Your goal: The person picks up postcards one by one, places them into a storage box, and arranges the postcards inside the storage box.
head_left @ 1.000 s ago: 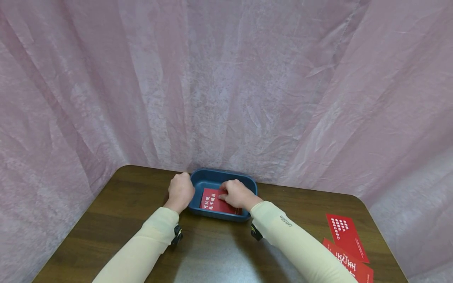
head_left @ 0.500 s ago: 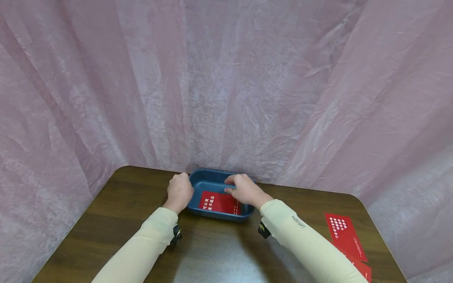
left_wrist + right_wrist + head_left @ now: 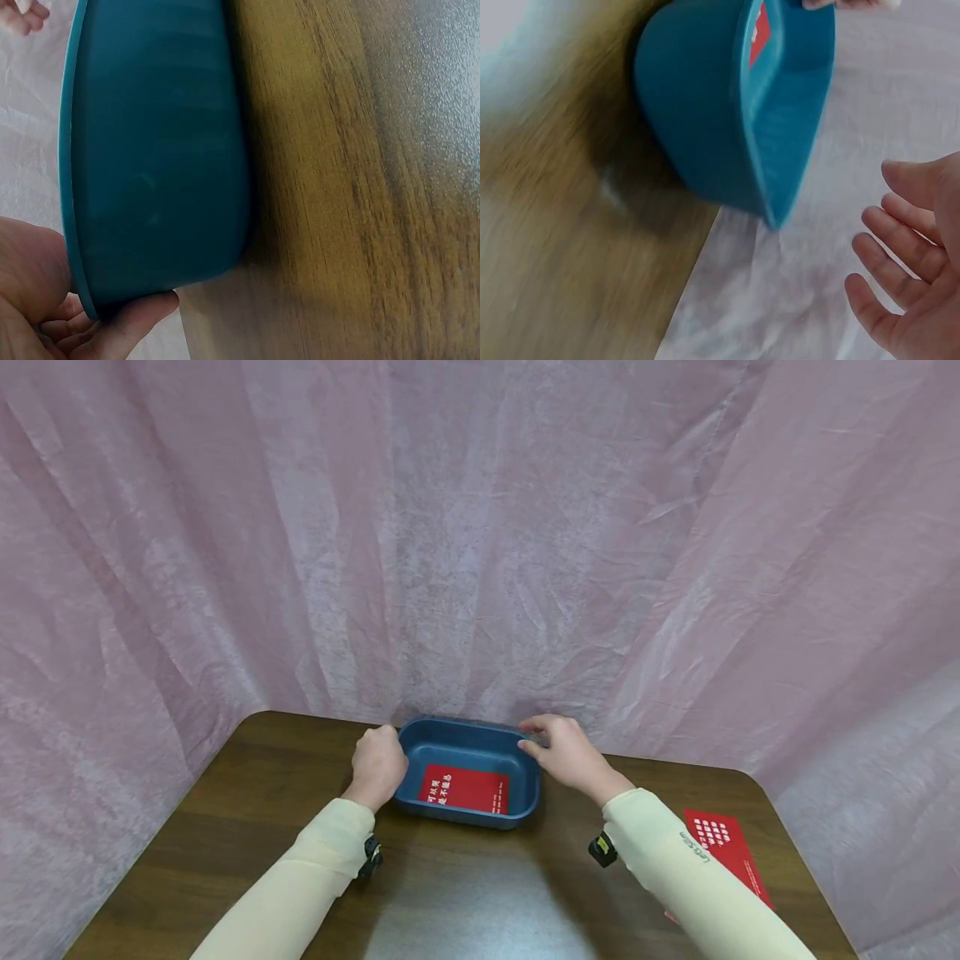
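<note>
A blue rectangular basin with rounded corners [image 3: 461, 816] stands at the far side of the table. Inside it lies a flat red card with white writing [image 3: 472, 789]. My left hand [image 3: 379, 766] grips the basin's left end; in the left wrist view its thumb and fingers [image 3: 127, 322] are on either side of the rim. My right hand [image 3: 566, 753] is above the basin's right end, holding nothing. The right wrist view shows that hand [image 3: 907, 255] apart from the basin [image 3: 697, 97], fingers loosely spread.
More red printed paper [image 3: 738, 856] lies at the right of the wooden table [image 3: 465, 893], partly hidden under the right sleeve [image 3: 697, 868]. A pink curtain [image 3: 480, 543] hangs right behind the table's back edge.
My right hand has let go of the red card and moved right, out of the basin to above its right end. The card stays inside. My left hand has hardly moved.
</note>
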`<state>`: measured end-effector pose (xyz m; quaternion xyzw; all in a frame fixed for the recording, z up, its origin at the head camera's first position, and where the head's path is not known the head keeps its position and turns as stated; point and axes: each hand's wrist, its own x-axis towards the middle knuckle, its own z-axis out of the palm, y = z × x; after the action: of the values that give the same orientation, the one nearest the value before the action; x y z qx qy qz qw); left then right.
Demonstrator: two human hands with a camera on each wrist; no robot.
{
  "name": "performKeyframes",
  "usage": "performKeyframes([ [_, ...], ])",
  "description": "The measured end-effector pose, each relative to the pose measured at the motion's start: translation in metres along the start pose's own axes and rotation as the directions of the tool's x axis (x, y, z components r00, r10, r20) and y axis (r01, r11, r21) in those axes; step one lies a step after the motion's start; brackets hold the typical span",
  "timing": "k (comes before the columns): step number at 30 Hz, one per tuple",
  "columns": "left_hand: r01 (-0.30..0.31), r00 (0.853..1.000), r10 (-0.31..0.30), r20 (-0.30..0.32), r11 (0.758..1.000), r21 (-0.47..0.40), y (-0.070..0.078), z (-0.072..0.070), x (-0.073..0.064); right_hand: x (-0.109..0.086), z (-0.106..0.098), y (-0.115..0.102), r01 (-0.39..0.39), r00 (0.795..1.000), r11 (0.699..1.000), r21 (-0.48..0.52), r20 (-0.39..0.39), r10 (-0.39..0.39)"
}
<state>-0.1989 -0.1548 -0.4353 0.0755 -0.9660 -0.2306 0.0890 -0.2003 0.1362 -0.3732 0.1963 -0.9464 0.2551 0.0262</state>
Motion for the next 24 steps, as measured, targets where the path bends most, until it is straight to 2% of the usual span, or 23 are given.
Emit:
performKeyframes([
  [6, 0.007, 1.000, -0.007, 0.021, 1.000, -0.009, -0.002, 0.001, 0.001, -0.020, -0.013, 0.018, -0.023, 0.994, 1.000, -0.016, -0.103, 0.021],
  [12, 0.003, 1.000, -0.003, 0.007, 1.000, -0.004, -0.003, 0.002, 0.002, -0.042, -0.023, 0.036, -0.044, 0.986, 0.999, -0.028, -0.164, 0.039],
  [17, -0.001, 1.000, 0.001, 0.003, 1.000, 0.005, -0.004, 0.002, 0.002, -0.057, -0.027, 0.056, -0.050, 0.978, 0.998, -0.036, -0.204, 0.042],
  [24, 0.011, 1.000, -0.011, 0.016, 1.000, -0.002, -0.005, 0.002, 0.003, -0.077, -0.033, 0.086, -0.109, 0.966, 0.993, -0.055, -0.240, 0.092],
])
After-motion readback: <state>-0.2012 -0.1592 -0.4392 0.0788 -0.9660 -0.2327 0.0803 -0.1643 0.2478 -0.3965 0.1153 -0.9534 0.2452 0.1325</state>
